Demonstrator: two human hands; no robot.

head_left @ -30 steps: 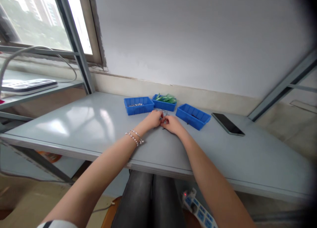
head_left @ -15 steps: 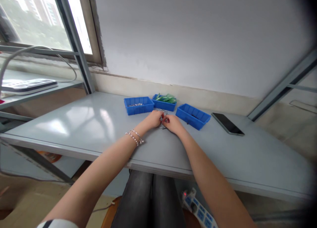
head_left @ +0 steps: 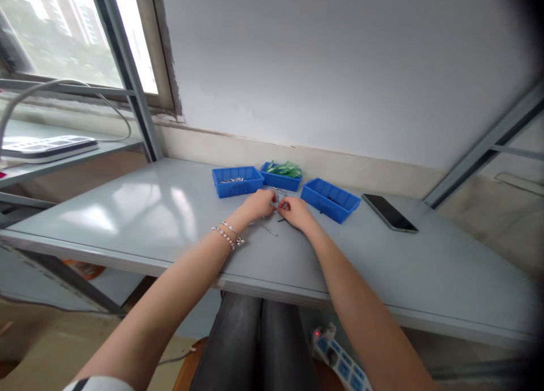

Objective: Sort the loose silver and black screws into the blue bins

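Observation:
Close together over the middle of the grey table, my left hand [head_left: 263, 203] and my right hand [head_left: 294, 211] both have their fingers pinched. Whatever is between the fingertips is too small to name. Thin silvery metal pieces [head_left: 269, 230] lie on the tabletop just below my left hand. More slim metal pieces [head_left: 279, 191] rest behind the fingers, beside the blue bins. A short dark thin piece [head_left: 281, 220] shows under my right fingertips; I cannot tell whether it is held.
A blue bin [head_left: 238, 190] of small metal parts, another blue bin [head_left: 282, 183] with green plastic packets [head_left: 284, 169], and a third blue bin [head_left: 332, 201] with dark bits stand behind my hands. A phone [head_left: 390, 213] lies to the right. A wall closes off the back.
My left hand has shifted slightly left, opening a small gap between the hands. The thin metal pieces below it now show more fully.

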